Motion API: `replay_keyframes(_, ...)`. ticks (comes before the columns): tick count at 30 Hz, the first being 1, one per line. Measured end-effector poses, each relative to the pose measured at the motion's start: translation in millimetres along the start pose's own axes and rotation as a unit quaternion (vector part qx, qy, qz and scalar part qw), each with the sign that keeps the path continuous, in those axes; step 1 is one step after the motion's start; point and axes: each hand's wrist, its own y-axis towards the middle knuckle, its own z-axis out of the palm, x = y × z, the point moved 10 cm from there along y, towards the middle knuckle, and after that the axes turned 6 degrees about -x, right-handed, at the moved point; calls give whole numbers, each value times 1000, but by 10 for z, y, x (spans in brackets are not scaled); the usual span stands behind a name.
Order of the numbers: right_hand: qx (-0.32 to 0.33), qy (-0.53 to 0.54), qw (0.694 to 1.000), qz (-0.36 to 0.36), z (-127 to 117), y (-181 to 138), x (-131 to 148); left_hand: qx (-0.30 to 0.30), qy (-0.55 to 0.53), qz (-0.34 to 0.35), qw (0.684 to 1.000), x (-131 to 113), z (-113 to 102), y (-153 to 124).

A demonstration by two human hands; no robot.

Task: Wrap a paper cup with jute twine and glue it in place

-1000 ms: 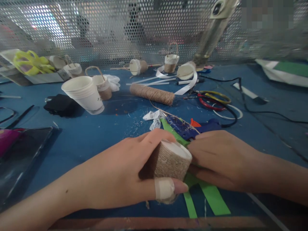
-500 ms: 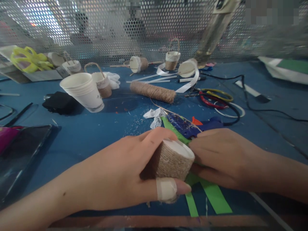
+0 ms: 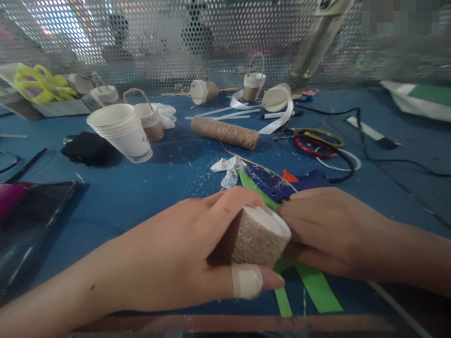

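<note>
The twine-wrapped cup (image 3: 259, 240) and gripping left hand (image 3: 183, 251) have edged rightward.

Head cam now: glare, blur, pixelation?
Head view: bright glare behind the perforated screen at upper left; head view: its holes blur out at far right; head view: pixelated block near top right; head view: twine-wrapped cup, texture readable.

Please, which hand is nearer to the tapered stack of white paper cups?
Left. The left hand is in front of the stack, to its right; the right hand is farther right.
</note>
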Motion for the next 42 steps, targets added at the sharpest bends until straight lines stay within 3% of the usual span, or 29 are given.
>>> replay_keyframes(42, -16, 1, 1000, -6, 2, -9, -5, 2, 3, 6, 1000, -28, -14, 8)
